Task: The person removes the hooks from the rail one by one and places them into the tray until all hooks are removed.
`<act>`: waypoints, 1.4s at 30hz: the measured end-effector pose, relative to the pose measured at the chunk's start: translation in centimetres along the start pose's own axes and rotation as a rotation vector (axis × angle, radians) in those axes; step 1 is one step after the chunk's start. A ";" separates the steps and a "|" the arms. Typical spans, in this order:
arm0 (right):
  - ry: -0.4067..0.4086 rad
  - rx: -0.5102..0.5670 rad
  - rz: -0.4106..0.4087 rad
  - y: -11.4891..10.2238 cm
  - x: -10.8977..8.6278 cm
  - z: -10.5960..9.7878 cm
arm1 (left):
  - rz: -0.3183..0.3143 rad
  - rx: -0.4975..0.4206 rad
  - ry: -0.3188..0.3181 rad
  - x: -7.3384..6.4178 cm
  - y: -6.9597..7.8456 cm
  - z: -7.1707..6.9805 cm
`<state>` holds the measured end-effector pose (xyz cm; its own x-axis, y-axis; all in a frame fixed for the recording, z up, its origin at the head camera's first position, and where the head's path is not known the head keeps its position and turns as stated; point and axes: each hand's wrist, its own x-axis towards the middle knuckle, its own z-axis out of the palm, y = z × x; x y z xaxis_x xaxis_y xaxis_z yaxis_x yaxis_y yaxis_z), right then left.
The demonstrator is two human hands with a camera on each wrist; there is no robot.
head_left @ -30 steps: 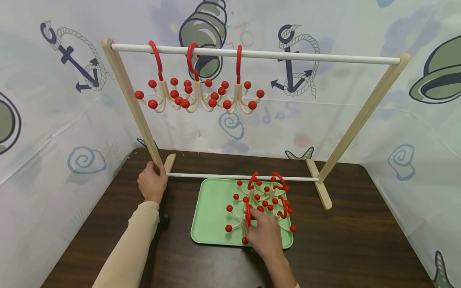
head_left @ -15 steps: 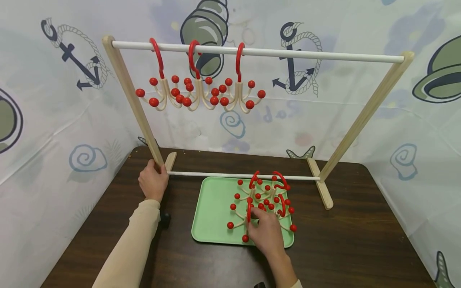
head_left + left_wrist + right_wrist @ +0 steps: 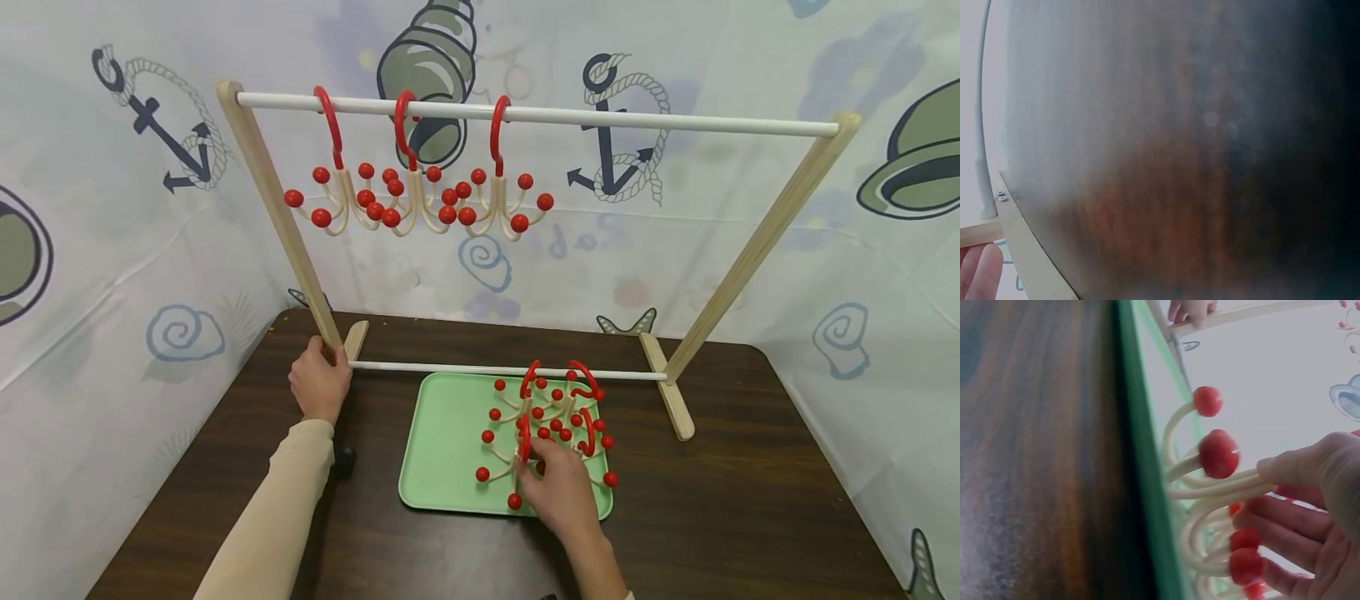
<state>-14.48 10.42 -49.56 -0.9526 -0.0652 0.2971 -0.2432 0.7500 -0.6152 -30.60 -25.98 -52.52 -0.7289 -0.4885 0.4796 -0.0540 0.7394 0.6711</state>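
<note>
My left hand grips the foot of the rack's left wooden post; its fingertips show at the lower left of the left wrist view. My right hand pinches the cream stem of a multi-armed hanger with a red hook and red ball tips. That hanger stands at the front of a green tray, its lower arms seemingly on or just over the surface. Several like hangers crowd the tray's right half, among them one with its hook beside my right hand.
Three similar hangers hang from the rack's white top bar, towards its left, including a middle one. A lower white bar runs behind the tray. The right post stands on a wooden foot. A patterned cloth surrounds the dark table.
My right hand and the pinched hanger have shifted slightly to the right, and the hanger has turned a little. My left hand keeps its hold on the post.
</note>
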 end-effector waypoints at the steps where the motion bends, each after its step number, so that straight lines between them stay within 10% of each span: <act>1: -0.003 0.000 0.009 -0.1 0.0 -0.1 | -0.002 0.001 -0.001 0.0 0.0 0.0; 23: -0.173 0.008 0.127 -6.9 -0.6 -9.4 | 0.011 0.019 0.003 0.0 0.0 0.1; 33: 0.027 0.098 -0.210 -9.3 1.2 -14.0 | 0.003 0.026 0.004 0.0 0.2 0.0; 42: 0.279 0.163 -0.401 -11.6 7.8 -16.5 | 0.007 0.021 0.012 -0.1 0.3 -0.1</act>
<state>-16.09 12.09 -28.08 -0.6991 -0.1321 0.7027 -0.6258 0.5884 -0.5120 -30.51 -25.74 -52.33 -0.7209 -0.4886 0.4915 -0.0627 0.7523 0.6559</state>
